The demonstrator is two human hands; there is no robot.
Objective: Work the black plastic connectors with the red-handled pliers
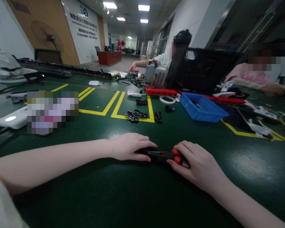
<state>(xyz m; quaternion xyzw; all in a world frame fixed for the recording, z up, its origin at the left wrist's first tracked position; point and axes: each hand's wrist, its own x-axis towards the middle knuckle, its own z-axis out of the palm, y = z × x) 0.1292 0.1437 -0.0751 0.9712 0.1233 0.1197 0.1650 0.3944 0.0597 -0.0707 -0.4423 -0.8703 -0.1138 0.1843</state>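
Note:
Red-and-black-handled pliers (165, 154) lie in the grip of my right hand (196, 158), with their dark jaws pointing left. Between the thumb and fingers of my left hand (130, 146) is a small black part (144, 151), mostly covered by the fingers. The pliers' tip meets this part; whether the jaws are closed on it I cannot tell. Farther up the green table, several small black plastic pieces (140, 114) lie in and beside a yellow-taped outline. A short black cylindrical piece (169, 108) lies to their right.
A blue bin (203, 109) stands at the right, behind my right hand. Past the pieces are a white ring (167, 100), a red strip (161, 92) and a metal box with wires (156, 74). A white device (13, 117) is at left. Two people sit across the table.

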